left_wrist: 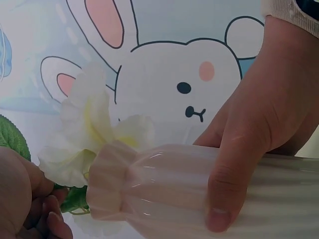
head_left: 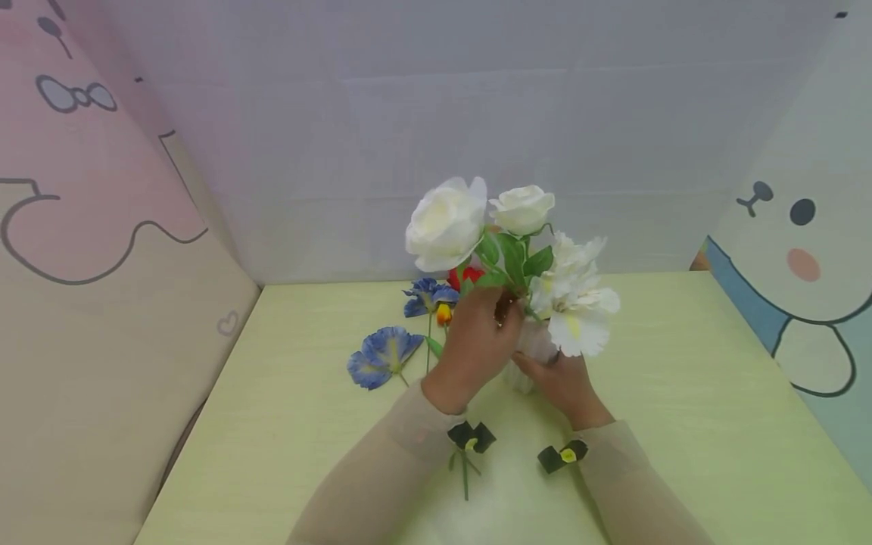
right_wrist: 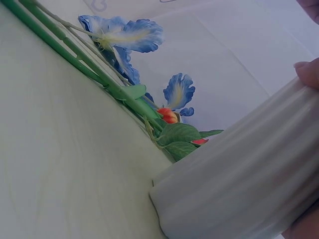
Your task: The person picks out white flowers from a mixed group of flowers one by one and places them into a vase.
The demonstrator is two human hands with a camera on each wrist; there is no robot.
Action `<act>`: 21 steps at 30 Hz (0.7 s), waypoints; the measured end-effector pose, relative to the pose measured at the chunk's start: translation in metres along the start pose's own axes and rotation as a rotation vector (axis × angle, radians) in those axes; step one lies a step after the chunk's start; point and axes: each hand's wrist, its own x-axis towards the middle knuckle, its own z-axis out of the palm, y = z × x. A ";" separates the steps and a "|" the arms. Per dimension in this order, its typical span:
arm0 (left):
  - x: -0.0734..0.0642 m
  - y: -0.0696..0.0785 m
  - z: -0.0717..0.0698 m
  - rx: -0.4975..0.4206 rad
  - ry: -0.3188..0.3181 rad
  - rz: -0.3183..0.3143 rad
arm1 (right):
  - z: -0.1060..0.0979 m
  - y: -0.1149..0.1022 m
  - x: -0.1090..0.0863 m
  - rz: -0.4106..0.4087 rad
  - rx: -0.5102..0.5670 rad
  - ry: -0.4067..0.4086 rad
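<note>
A white ribbed vase (left_wrist: 174, 179) with a ruffled mouth is gripped by my right hand (head_left: 562, 382), its thumb laid across the vase's side in the left wrist view. My left hand (head_left: 480, 337) is right at the mouth, fingers curled around a green stem below the white roses (head_left: 446, 223). These roses rise above the left hand with green leaves (head_left: 511, 257). White ruffled irises (head_left: 579, 322) lean out to the right, over the right hand. In the right wrist view the vase's base (right_wrist: 164, 209) is close to the tabletop; the stem ends inside it are hidden.
Blue irises (head_left: 384, 356) lie on the pale wooden table (head_left: 286, 424) left of the vase, with a red flower (head_left: 466, 276) and an orange-yellow bud (head_left: 444, 314) near them. A green stem (head_left: 466, 481) pokes out below my left sleeve. Cartoon-printed cloth walls surround the table.
</note>
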 end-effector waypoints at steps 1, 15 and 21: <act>0.000 0.000 0.000 -0.003 0.001 -0.002 | 0.000 -0.001 0.000 0.004 -0.001 0.000; 0.002 -0.004 0.006 -0.006 -0.078 -0.083 | -0.001 -0.002 -0.001 0.097 -0.012 -0.029; 0.002 -0.008 0.004 -0.066 -0.046 -0.104 | 0.000 0.032 0.000 0.147 -0.014 -0.028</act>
